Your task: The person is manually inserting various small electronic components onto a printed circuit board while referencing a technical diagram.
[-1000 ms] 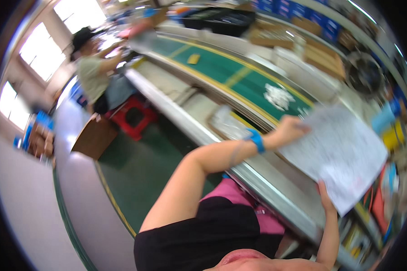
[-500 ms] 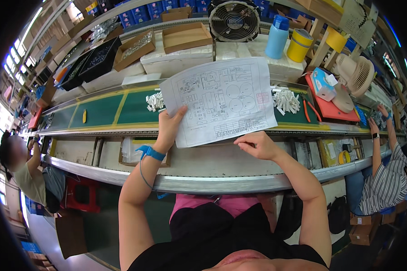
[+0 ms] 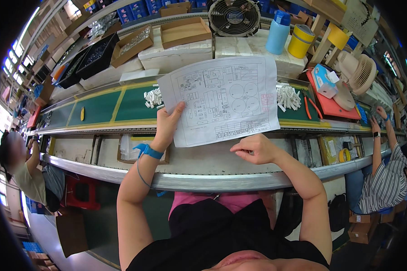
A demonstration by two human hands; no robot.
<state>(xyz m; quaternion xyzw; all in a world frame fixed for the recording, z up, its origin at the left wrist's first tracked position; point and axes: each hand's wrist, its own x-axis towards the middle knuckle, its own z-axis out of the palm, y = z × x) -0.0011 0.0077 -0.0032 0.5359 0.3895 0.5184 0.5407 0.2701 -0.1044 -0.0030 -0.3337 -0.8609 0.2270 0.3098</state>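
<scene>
A white sheet with a printed technical drawing point(image 3: 212, 97) is held up over the bench, its pages or layers impossible to count. My left hand point(image 3: 168, 124) grips its lower left edge, thumb on the front and fingers behind; a blue wrist strap with a cord is on that wrist. Just below the sheet's lower right edge, apart from it, my right hand point(image 3: 256, 149) is closed with curled fingers; whether anything is inside is hidden. Behind the sheet, small white parts lie in a left pile point(image 3: 153, 98) and a right pile point(image 3: 288, 97).
Red-handled pliers point(image 3: 313, 108) and a yellow tool point(image 3: 82, 113) lie on the green belt point(image 3: 135, 106). Beyond stand cardboard trays point(image 3: 185, 32), a black bin point(image 3: 98, 56), a fan point(image 3: 234, 18) and a blue bottle point(image 3: 278, 34). Co-workers sit at left point(image 3: 29, 176) and right point(image 3: 386, 180).
My right hand has shifted slightly left and down. The sheet is slightly flatter and its right edge a little farther right, still in my left hand.
</scene>
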